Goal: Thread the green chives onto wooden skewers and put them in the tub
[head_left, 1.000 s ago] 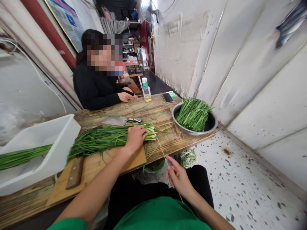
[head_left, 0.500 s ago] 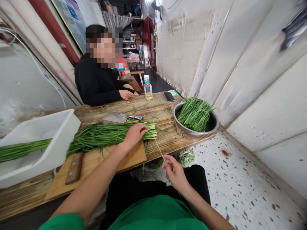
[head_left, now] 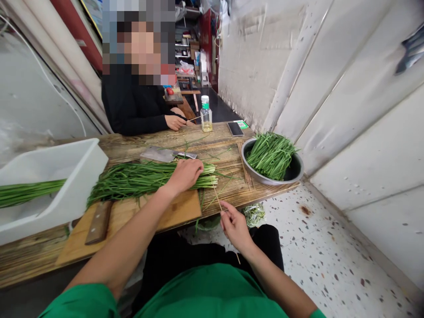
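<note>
A pile of garlic chives [head_left: 132, 180] lies across a wooden cutting board [head_left: 179, 210], pale stem ends to the right. My left hand [head_left: 187, 173] rests over the pile near those ends, fingers curled on the stems; its fingertips are partly hidden. Just off the board's right side, my right hand [head_left: 234, 224] pinches a thin bamboo skewer [head_left: 217, 198]. The skewer slants up to the left, its tip by the pale ends, and its other end shows below my hand. A wooden-handled knife [head_left: 98, 223] lies at the board's left, its blade hidden under the chives.
A cleaver [head_left: 158, 153] lies behind the chives. At right, a metal bowl [head_left: 291, 179] holds cut greens beside several skewers [head_left: 247, 170]. A white bin [head_left: 82, 163] stands left. A bottle [head_left: 206, 117], a phone [head_left: 235, 129] and a seated person [head_left: 135, 106] holding a stick are across the table.
My right hand has moved slightly up and left with the skewer, nearer the chives. My left hand stays on the pile. The camera view has shifted a little.
</note>
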Tool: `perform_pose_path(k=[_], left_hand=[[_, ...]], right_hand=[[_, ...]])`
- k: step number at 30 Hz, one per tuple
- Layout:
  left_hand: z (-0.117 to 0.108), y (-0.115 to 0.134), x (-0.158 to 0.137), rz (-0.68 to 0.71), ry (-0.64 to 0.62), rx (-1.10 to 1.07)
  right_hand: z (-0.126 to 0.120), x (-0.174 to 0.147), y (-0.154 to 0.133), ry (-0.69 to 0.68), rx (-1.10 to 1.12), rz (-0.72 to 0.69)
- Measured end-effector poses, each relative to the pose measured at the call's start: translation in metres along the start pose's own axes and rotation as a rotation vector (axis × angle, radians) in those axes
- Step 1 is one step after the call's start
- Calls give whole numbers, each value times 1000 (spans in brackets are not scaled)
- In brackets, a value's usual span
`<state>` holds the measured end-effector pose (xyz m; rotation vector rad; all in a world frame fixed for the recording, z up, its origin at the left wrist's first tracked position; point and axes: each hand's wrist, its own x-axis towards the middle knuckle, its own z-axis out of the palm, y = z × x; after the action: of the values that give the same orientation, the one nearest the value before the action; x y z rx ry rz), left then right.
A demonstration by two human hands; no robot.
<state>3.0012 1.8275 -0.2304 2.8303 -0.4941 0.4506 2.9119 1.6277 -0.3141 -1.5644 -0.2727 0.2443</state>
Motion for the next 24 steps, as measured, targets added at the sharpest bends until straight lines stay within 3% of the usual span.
perform_pose_path(k=[4,11,15,19,22,24], left_hand=[[-7,1,-9,-54,-43,-314],[17,-5,-10,-272,-310,-739],[21,-14,-6,-365,-374,-875],[19,-18,-5,-329,-365,-830],[19,-15,-4,-225,-180,-566],[15,-7,-3,-158,-76,-332]], right_hand=[[3,-8,2,45,-20,-10],[3,-8,8,69,-72,-28],[5,-4,14,67,-92,-27],[0,-1,17,92,-163,-46],[-16,17,7,188,-379,-134],[-26,40,-3,200,-667,-167]])
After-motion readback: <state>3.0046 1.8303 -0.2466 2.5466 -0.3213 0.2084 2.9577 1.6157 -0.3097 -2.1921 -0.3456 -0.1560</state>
